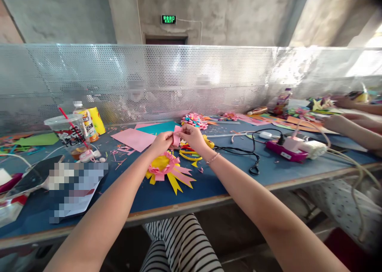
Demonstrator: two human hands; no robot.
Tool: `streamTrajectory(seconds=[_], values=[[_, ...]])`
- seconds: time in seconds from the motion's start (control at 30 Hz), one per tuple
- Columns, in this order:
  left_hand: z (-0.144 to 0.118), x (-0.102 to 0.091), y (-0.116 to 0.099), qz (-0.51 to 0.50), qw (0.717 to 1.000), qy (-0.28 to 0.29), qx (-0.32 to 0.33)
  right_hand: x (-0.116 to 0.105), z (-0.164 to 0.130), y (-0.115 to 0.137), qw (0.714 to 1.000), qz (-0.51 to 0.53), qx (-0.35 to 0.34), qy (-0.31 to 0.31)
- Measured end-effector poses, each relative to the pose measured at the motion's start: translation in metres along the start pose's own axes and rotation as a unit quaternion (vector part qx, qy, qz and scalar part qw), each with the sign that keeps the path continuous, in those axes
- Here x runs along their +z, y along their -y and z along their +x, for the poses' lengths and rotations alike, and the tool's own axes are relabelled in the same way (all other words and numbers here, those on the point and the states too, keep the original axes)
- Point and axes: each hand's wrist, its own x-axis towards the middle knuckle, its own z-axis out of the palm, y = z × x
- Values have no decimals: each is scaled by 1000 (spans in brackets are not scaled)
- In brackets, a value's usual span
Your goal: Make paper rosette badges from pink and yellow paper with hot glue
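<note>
You held a small pink paper strip [176, 137] pinched between the fingertips of your left hand [162, 141] and right hand [192, 136], above the blue tabletop [227, 176]. Below it lay a yellow paper rosette with a pink ruffled ring [167, 167], seemingly partly assembled; the strip was not yet attached. Your fingers hid the strip's folds, and the yellow-handled scissors [193, 152] sat half hidden behind your right wrist.
</note>
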Motion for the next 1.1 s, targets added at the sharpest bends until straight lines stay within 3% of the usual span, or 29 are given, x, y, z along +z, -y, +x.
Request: streamTrajectory(seconds=[0.47, 0.6, 0.8, 1.0, 1.1], values=[[3, -3, 8, 84, 995, 35, 27, -3, 0, 6, 999, -48, -3, -11], [1, -3, 6, 94, 994, 44, 28, -2, 2, 3, 999, 0, -3, -33], [2, -1, 6, 96, 994, 49, 16, -3, 0, 1, 994, 77, 52, 55], [-1, 0, -2, 25, 998, 50, -22, -5, 0, -1, 993, 96, 65, -1], [-4, -1, -4, -21, 999, 42, -6, -6, 1, 0, 988, 129, 80, -25]])
